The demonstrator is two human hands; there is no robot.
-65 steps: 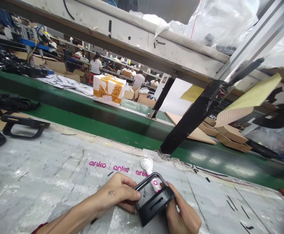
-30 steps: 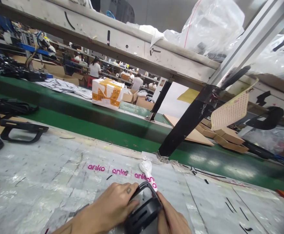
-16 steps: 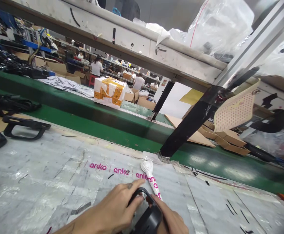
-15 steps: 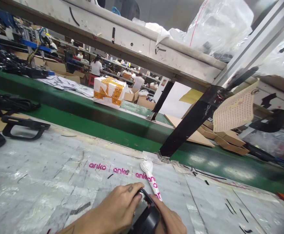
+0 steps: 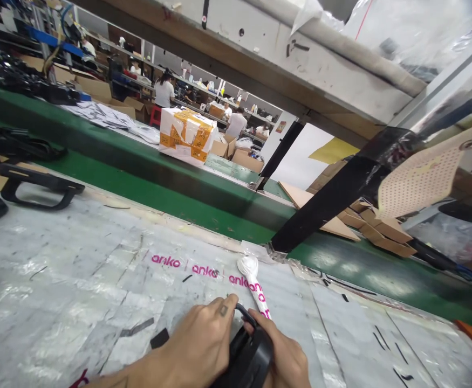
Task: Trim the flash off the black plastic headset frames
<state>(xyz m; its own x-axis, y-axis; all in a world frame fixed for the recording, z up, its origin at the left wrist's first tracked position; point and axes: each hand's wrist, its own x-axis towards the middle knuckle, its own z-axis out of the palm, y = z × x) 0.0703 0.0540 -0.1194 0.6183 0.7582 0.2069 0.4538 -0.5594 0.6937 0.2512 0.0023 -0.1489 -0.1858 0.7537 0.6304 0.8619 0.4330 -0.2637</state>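
Both hands grip a black plastic part [image 5: 248,360] at the near edge of the workbench [image 5: 77,280].

The left hand [image 5: 203,345] wraps over its left side, fingers curled onto the loop; the right hand [image 5: 286,358] clasps its right side. A white twist of printed film [image 5: 254,280] lies just beyond. A black handle [image 5: 37,186] rests at the far left corner, and a taped box [image 5: 185,134] sits on the green conveyor [image 5: 158,183] behind.

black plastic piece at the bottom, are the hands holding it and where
Yes. The left hand covers the black plastic part from the left with fingers over its top edge, and the right hand grips its right side.
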